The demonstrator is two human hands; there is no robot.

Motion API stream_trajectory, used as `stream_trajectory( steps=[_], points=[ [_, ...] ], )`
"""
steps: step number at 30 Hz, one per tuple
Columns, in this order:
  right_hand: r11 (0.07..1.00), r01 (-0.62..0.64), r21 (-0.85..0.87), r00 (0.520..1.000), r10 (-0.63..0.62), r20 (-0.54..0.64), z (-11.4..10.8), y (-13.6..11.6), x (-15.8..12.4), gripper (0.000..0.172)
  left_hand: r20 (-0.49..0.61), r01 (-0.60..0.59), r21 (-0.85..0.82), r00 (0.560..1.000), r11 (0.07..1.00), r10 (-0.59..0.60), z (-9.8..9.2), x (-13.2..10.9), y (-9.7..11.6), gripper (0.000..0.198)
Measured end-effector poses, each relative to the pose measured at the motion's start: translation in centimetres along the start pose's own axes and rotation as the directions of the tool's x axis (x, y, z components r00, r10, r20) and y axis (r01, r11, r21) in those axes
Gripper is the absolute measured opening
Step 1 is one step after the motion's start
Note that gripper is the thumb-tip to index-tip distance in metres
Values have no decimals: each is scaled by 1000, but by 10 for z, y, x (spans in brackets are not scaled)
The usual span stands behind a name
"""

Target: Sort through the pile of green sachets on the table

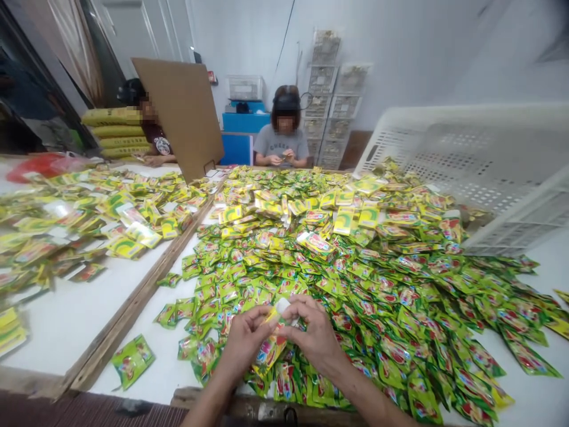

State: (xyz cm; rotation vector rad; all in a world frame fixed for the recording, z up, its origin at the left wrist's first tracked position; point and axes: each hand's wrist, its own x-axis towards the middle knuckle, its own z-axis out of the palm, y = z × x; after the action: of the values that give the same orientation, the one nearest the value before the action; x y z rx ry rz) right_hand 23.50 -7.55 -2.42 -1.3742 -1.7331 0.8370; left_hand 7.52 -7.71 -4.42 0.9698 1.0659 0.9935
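Near the table's front edge, my left hand (245,339) is closed around a small yellow carton (270,351) with red and white lettering. The carton is tilted, with its upper end pointing away from me. My right hand (315,333) pinches at that end, beside a raised white flap (282,305). The right fingertips partly cover the flap, so whether anything else is in them is hidden. Beneath and around both hands spreads a thick heap of small green sachets (355,308) with red pictures.
Yellow cartons (343,219) lie behind the sachets. A white perforated crate (413,148) leans at the right. One wooden strip (146,290) divides the table, with more cartons (128,246) to its left. Across the table sits a person (282,139); another is partly behind a cardboard sheet (182,112).
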Motion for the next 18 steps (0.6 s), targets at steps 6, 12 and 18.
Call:
stream_trajectory(
  steps=[6,12,18],
  points=[
    [999,-22,37,975,13,224,1,-5,3,17,12,56,-21,998,998,-56,1,1,4,45],
    [996,17,86,982,-33,185,7,-4,23,16,88,-50,24,995,998,48,-7,-1,21,37],
    [918,239,-315,971,-226,77,8,-2,82,18,-139,22,259,990,966,15,-56,8,28,37]
  ],
)
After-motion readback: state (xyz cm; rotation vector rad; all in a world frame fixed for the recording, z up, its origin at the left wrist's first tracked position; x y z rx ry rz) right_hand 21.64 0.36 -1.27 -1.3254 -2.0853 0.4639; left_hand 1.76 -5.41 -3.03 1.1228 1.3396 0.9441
